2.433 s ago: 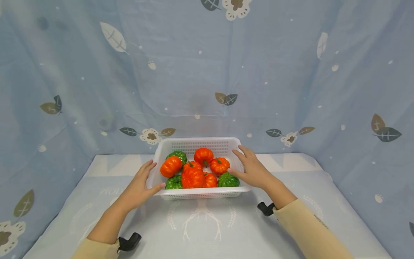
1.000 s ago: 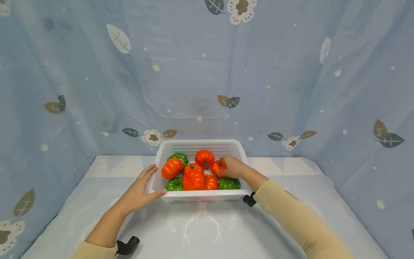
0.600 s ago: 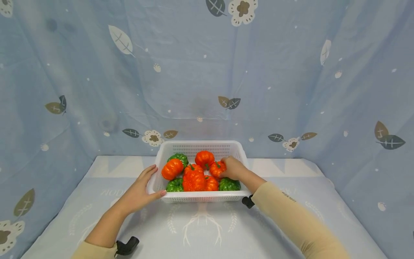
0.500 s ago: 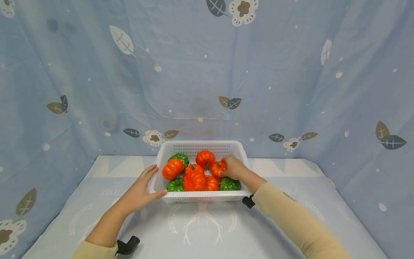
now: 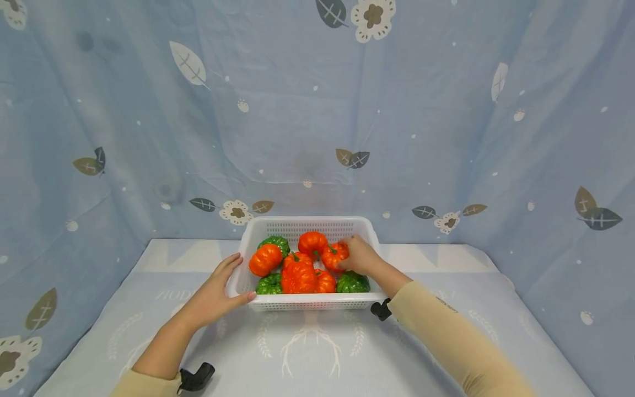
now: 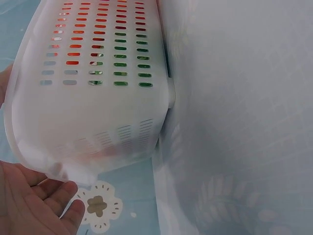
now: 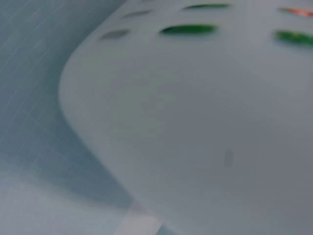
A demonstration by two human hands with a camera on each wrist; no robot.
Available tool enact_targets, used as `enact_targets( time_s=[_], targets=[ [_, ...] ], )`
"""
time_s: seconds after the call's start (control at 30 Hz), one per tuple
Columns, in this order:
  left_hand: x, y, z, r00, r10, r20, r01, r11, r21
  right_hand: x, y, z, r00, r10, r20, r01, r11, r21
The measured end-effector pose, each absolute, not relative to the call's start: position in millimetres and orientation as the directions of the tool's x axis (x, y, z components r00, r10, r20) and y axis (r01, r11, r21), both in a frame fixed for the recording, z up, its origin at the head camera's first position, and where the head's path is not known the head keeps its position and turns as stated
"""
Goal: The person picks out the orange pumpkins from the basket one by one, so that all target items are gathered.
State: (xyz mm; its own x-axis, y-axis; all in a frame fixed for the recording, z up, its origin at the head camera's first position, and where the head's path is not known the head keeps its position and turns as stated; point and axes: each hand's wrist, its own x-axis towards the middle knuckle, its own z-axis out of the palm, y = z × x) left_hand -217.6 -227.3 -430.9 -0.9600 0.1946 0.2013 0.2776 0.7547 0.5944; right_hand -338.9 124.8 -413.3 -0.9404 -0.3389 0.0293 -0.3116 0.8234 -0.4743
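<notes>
A white perforated plastic basket [image 5: 317, 298] stands at the back of the table, holding several glossy orange and green pumpkins. My left hand [image 5: 213, 295] holds its left end, thumb on the front rim and fingers at the side rim. In the left wrist view, the bent fingers [image 6: 57, 199] lie at the rim's underside. My right hand [image 5: 363, 256] reaches over the right rim and grips a small orange pumpkin [image 5: 333, 257] with a green stem, covering its right side. Only the basket's outer wall [image 7: 195, 117] shows close up in the right wrist view; the hand is out of it.
Beside the held pumpkin are a green pumpkin [image 5: 353, 282] in front and another orange pumpkin [image 5: 312, 243] behind. A larger orange one [image 5: 297, 274] sits mid-basket. A blue patterned cloth [image 5: 307, 110] hangs right behind the basket. The table [image 5: 310, 353] has a pale printed cover.
My right hand has moved from the basket's right rim inward and taken hold of the small orange pumpkin, turning it slightly. The left hand has stayed at the left end.
</notes>
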Motion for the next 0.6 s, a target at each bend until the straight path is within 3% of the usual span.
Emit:
enact_targets(
  time_s=[0.27, 0.6],
  targets=[
    [-217.8, -227.3, -431.2, -0.964, 0.186, 0.188, 0.263, 0.757, 0.598, -326.2, 139.7, -393.1, -0.929, -0.357, 0.102, -0.353, 0.764, -0.539],
    [-216.6, -225.3, -425.8, -0.968, 0.172, 0.181, 0.247, 0.763, 0.597, -296.1, 168.3, -360.3, -0.947, -0.299, 0.116, -0.307, 0.746, -0.591]
  ],
)
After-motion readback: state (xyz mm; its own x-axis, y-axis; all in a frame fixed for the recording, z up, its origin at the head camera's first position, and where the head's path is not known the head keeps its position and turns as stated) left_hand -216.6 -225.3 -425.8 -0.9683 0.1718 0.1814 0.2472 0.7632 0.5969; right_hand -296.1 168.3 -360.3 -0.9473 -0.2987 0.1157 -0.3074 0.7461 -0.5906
